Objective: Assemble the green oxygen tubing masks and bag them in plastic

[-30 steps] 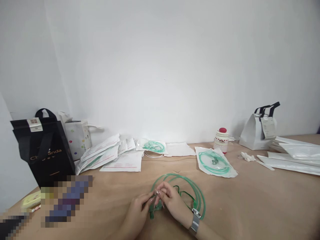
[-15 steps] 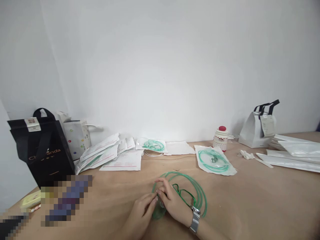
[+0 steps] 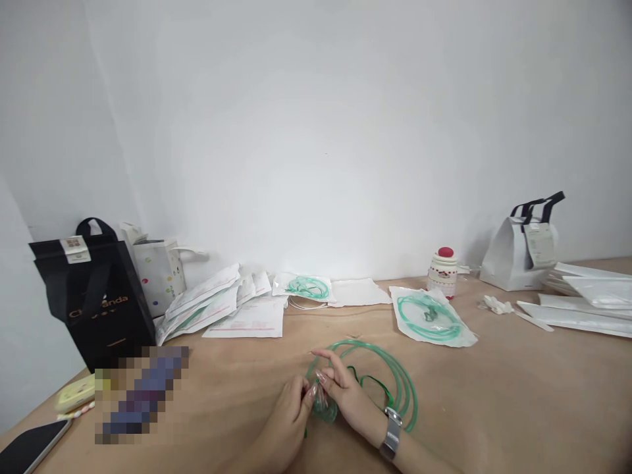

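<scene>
Both hands work close together over the table on a clear green oxygen mask (image 3: 324, 412). My left hand (image 3: 295, 409) pinches its near left side between thumb and bent fingers. From the other side my right hand (image 3: 348, 397), with a watch (image 3: 392, 431) at the wrist, grips the mask with thumb and fingers, its index finger stretched out. A coil of green tubing (image 3: 401, 372) lies on the table behind and right of my hands. A dark green strap (image 3: 378, 383) loops beside my right hand. My fingers hide part of the mask.
Packaged tubing sets (image 3: 432, 317) and white packets (image 3: 247, 319) lie toward the wall. A black bag (image 3: 96, 303) and phone (image 3: 32, 451) are at left. A jar with a red top (image 3: 443, 273), white bag (image 3: 516, 257) and stacked packets (image 3: 587, 309) stand at right.
The mask has turned and shows more between my hands. My right fingers have shifted, with the index finger still extended. The whole view has swung slightly left.
</scene>
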Motion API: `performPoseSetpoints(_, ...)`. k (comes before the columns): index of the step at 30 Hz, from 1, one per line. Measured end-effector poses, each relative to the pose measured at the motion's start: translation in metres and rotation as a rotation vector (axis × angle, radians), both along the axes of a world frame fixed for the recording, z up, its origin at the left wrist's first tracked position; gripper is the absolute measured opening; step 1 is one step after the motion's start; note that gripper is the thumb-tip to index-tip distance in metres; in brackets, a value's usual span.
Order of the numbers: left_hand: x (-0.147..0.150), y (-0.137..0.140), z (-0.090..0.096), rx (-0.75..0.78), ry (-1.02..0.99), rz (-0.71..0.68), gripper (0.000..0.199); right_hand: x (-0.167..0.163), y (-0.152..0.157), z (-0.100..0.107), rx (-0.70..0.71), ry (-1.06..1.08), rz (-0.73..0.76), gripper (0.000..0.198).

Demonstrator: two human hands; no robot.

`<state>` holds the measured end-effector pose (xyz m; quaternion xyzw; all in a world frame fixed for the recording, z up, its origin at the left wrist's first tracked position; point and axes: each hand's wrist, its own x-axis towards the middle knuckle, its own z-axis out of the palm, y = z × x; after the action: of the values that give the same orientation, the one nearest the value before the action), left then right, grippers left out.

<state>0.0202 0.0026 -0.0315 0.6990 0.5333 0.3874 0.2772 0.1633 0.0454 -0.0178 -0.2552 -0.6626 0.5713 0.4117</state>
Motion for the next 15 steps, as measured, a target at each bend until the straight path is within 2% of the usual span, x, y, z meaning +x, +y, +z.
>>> performPoseSetpoints(4,0.0009,-0.0039,0.0035,0.032,0.012,0.012,0.031,-0.0023,-0.0013,0.0013,-0.061,0.051,0.047,0.054)
performPoseSetpoints(8,0.0022,-0.0035,0.0045,0.067,0.022,0.0,0.024,-0.0039,-0.0026,0.0007,-0.087,0.089,0.076,0.052)
performPoseSetpoints(15,0.0012,0.0012,-0.0002,0.126,0.008,0.035,0.029,-0.0067,-0.0007,-0.0017,-0.034,-0.007,0.019,0.048)
